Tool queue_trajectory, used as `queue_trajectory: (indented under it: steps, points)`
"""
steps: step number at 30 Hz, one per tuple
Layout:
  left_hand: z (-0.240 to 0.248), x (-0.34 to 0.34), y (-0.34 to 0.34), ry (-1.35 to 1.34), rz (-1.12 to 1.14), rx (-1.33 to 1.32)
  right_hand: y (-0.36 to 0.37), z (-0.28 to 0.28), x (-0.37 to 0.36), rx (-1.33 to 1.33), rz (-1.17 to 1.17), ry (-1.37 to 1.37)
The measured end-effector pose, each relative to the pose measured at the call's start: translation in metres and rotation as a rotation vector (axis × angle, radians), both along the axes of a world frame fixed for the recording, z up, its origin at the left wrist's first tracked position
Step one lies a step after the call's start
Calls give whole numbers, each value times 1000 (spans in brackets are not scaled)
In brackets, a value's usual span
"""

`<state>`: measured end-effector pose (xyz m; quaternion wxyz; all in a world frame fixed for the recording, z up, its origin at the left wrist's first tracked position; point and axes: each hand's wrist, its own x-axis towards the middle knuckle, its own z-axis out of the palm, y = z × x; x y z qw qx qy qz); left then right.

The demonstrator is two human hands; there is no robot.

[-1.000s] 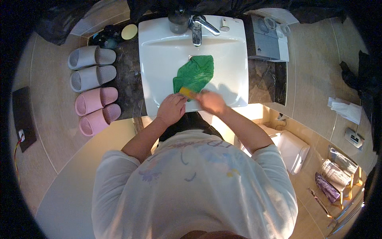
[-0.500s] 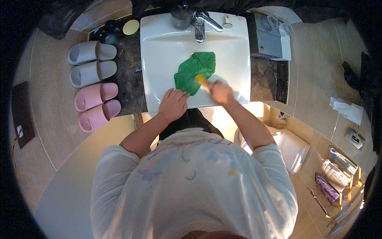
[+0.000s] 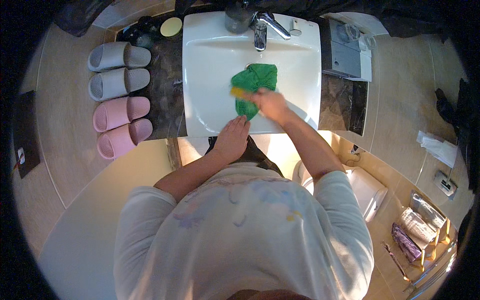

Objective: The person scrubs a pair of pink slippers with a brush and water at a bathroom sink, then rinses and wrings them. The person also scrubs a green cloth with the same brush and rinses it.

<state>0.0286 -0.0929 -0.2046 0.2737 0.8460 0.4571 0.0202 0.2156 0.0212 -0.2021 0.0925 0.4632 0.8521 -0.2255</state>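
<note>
A wet-looking green cloth (image 3: pixel 255 75) lies bunched in the white sink (image 3: pixel 205 90), its near tip reaching toward the front rim. My right hand (image 3: pixel 272 106) is closed around a yellow-ended brush (image 3: pixel 241 93), slightly blurred, which it presses on the left part of the cloth. Its bristles are hidden. My left hand (image 3: pixel 233 137) rests over the sink's front rim, fingers stretched out flat, with the fingertips touching the cloth's near tip.
A chrome faucet (image 3: pixel 261 36) and a dark bottle (image 3: pixel 237 19) stand at the sink's back. Grey slippers (image 3: pixel 107 84) and pink slippers (image 3: pixel 112 114) line the left side. A grey box (image 3: pixel 342 52) sits on the dark counter (image 3: pixel 336 97) at the right.
The brush and my right hand have moved left across the cloth. My left hand has shifted right along the rim, and the cloth's near-left part is now narrower and more gathered.
</note>
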Motion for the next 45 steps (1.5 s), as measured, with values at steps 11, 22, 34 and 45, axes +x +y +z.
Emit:
queue_trajectory:
  steps: [11,22,34,45]
  points:
    - [2,0,12,-44,31,29,-11,-20,24,-37,-131,8]
    - [-6,-3,11,-103,60,34,-10,-20,29,-99,43,-17]
    - [-9,-2,9,-183,147,-5,-2,-9,22,-126,-86,-37]
    - [-27,-5,84,-72,10,-23,6,-25,42,-123,-516,97]
